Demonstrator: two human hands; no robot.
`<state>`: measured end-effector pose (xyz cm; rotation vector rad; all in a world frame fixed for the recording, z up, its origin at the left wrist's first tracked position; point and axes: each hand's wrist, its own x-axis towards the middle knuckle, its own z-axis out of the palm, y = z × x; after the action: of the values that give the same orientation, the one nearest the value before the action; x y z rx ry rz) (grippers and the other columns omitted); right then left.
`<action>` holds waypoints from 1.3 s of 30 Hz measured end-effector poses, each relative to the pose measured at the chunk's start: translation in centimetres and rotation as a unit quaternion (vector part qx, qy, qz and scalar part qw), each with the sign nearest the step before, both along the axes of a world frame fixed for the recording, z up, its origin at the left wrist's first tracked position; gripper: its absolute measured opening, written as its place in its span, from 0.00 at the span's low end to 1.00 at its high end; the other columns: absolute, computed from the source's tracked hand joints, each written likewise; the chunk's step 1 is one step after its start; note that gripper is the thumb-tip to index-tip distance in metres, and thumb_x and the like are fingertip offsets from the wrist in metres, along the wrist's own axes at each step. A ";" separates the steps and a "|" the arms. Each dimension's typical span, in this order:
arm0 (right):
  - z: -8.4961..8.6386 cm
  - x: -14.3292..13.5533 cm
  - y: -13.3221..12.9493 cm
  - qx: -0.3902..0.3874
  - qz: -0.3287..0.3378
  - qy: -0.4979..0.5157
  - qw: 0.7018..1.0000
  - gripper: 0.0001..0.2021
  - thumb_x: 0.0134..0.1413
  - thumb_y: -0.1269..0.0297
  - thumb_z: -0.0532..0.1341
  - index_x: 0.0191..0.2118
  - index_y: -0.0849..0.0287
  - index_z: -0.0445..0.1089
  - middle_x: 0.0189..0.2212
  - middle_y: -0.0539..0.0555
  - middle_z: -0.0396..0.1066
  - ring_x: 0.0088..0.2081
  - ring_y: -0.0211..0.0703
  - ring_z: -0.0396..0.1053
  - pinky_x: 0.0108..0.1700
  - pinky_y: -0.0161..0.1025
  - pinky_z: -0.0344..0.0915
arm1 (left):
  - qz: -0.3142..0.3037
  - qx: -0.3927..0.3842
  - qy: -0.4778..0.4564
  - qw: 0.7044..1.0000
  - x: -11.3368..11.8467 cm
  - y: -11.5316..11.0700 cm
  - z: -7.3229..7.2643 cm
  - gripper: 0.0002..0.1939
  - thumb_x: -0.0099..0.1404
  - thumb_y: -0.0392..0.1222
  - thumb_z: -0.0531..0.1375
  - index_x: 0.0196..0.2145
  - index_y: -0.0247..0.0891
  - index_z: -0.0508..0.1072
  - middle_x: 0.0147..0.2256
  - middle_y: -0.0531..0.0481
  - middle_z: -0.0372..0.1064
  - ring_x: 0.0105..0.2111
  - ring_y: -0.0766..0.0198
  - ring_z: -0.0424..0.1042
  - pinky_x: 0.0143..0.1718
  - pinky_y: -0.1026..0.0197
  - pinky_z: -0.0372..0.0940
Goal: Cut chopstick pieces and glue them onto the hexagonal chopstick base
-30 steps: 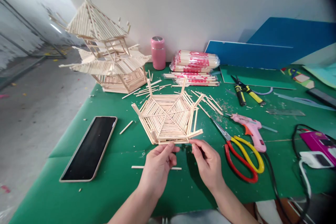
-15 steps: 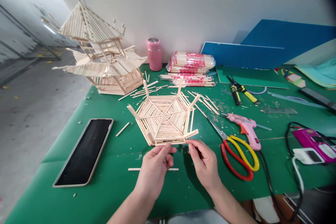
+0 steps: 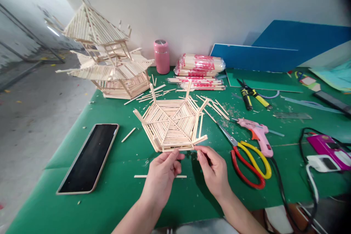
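Note:
A hexagonal frame of pale wooden sticks (image 3: 172, 120) lies on the green table, with short posts rising at its corners. Along its near edge runs a thin stick (image 3: 178, 150). My left hand (image 3: 163, 172) pinches this stick near its middle, thumb on top. The fingertips of my right hand (image 3: 212, 166) close on the same stick's right end, by the near right corner post. Under my left hand a loose stick (image 3: 140, 176) lies on the table, its middle hidden by the hand.
Left stand a stick pagoda (image 3: 109, 64) and a phone (image 3: 89, 159). Behind are a pink flask (image 3: 161, 57) and wrapped sticks (image 3: 200, 65). To the right lie scissors (image 3: 248, 161), a pink glue gun (image 3: 257, 133), pliers (image 3: 252, 95) and black cables.

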<state>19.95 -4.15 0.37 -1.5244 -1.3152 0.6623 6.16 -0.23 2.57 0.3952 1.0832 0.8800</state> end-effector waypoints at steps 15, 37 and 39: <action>0.1 -0.1 -0.1 0.001 -0.009 0.000 1.000 0.08 0.55 0.69 0.54 0.38 0.58 0.69 0.30 0.50 0.71 0.29 0.36 0.67 0.32 0.32 0.63 | 0.011 -0.005 -0.005 1.000 0.0 -0.1 0.2 0.09 0.49 0.39 0.65 0.25 0.30 0.72 0.22 0.49 0.70 0.16 0.75 0.61 0.19 0.70 0.56; 1.4 7.3 -1.9 0.017 -0.227 -0.041 0.973 0.13 0.52 0.59 0.57 0.42 0.58 0.66 0.27 0.51 0.67 0.28 0.38 0.66 0.31 0.35 0.64 | -0.108 0.220 0.170 0.955 -2.4 -2.9 3.7 0.08 0.60 0.42 0.55 0.30 0.37 0.72 0.29 0.49 0.71 0.31 0.64 0.68 0.32 0.65 0.61; 0.9 9.4 -2.7 0.008 -0.273 -0.086 0.958 0.15 0.50 0.58 0.58 0.42 0.59 0.67 0.29 0.53 0.68 0.30 0.40 0.67 0.34 0.38 0.65 | -0.129 0.239 0.186 0.944 -2.3 -2.9 4.0 0.09 0.61 0.42 0.54 0.31 0.37 0.71 0.28 0.48 0.72 0.31 0.62 0.69 0.31 0.64 0.62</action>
<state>29.37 -6.89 1.29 -1.8567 -0.9469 0.1669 3.81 -3.16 6.54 1.1212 1.1195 0.8461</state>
